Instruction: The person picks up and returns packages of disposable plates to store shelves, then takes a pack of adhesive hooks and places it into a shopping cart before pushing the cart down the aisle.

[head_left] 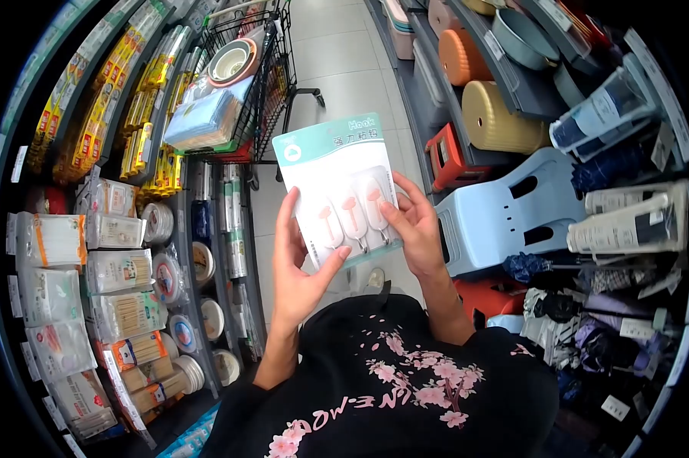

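Between my two hands is a pack of adhesive hooks (pixel 314 172), a white card with a teal top marked "Hook". Three pink-and-white hooks show under its clear plastic. My left hand (pixel 302 271) grips the lower left edge, thumb on the front near the bottom. At the right edge, my right hand (pixel 417 229) holds the card with its thumb pressed on the front beside the rightmost hook. The pack is tilted a little and faces me. Fingers behind the card are hidden.
Ahead on the left stands a black shopping cart (pixel 272 84) holding a blue-wrapped pack (pixel 203 118) and bowls (pixel 231 61). Shelves with packets of wooden sticks (pixel 127 272) line the left. A light blue plastic stool (pixel 505 210), bins (pixel 505 114) and folded umbrellas (pixel 611 336) are on the right.
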Available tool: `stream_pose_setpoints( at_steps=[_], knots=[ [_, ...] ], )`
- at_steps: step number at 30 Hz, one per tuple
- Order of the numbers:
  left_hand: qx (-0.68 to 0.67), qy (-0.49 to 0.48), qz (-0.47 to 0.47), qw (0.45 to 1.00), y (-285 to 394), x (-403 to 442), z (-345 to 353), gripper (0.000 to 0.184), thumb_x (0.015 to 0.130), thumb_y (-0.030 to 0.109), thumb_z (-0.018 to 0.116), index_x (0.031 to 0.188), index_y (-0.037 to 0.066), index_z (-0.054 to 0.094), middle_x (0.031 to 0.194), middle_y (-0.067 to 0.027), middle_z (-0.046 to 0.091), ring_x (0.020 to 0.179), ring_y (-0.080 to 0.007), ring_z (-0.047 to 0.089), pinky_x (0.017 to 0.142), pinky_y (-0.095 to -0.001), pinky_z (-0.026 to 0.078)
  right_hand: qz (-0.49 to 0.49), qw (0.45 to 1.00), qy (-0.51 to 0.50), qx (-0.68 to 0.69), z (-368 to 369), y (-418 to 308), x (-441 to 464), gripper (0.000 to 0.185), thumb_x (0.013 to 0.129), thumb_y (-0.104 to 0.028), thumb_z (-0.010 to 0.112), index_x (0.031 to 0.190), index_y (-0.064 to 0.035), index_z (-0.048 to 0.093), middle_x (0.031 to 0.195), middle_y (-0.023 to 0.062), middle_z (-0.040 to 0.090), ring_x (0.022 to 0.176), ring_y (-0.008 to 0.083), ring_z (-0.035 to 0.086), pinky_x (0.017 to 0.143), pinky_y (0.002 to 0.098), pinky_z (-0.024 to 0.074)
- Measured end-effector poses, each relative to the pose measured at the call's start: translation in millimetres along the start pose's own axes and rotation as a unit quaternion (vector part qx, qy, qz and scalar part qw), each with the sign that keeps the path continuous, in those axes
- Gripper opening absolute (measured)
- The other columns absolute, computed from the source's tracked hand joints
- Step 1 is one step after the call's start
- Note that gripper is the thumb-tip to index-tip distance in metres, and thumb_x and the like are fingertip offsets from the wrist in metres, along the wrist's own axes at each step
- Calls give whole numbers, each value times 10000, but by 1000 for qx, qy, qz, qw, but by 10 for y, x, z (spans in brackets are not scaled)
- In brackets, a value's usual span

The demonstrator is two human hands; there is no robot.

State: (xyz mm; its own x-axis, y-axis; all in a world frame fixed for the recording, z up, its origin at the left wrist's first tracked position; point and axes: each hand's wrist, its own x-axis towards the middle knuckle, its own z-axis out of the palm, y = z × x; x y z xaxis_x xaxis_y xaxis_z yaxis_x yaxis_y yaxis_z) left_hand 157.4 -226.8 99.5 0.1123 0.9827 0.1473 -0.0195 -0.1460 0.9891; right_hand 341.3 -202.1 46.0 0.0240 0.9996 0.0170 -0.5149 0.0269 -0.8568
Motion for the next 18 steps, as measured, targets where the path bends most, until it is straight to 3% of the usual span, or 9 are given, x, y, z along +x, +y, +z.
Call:
stream_pose_setpoints(
  at_steps=[8, 13, 18],
  knots=[
    [-88, 36, -33, 995, -377, 803, -219, 874, 840, -114, 646, 1551, 44, 163, 1342, -203, 534, 1227, -255, 562, 1012, -365, 472, -7, 995, -51, -83, 66, -13, 889, 538, 937, -56, 658, 1407, 53, 419, 1174, 174, 654, 1069, 176, 636, 922, 295, 510],
    [-176, 37, -29, 983, -566, 1686, -373, 817, 877, -90, 637, 1539, 33, 174, 1300, -211, 559, 1185, -238, 587, 988, -335, 486, -13, 992, -43, -121, 184, -119, 1696, 555, 923, -48, 670, 1405, 45, 411, 1207, 171, 643, 1086, 178, 631, 928, 300, 510],
    [-176, 32, -2, 984, -619, 2645, -692, 843, 866, -101, 636, 1544, 36, 154, 1292, -211, 568, 1155, -223, 605, 940, -313, 515, -14, 989, -38, -142, 401, -89, 2623, 575, 919, -47, 671, 1414, 43, 392, 1233, 171, 635, 1087, 172, 634, 924, 293, 516]
  ],
)
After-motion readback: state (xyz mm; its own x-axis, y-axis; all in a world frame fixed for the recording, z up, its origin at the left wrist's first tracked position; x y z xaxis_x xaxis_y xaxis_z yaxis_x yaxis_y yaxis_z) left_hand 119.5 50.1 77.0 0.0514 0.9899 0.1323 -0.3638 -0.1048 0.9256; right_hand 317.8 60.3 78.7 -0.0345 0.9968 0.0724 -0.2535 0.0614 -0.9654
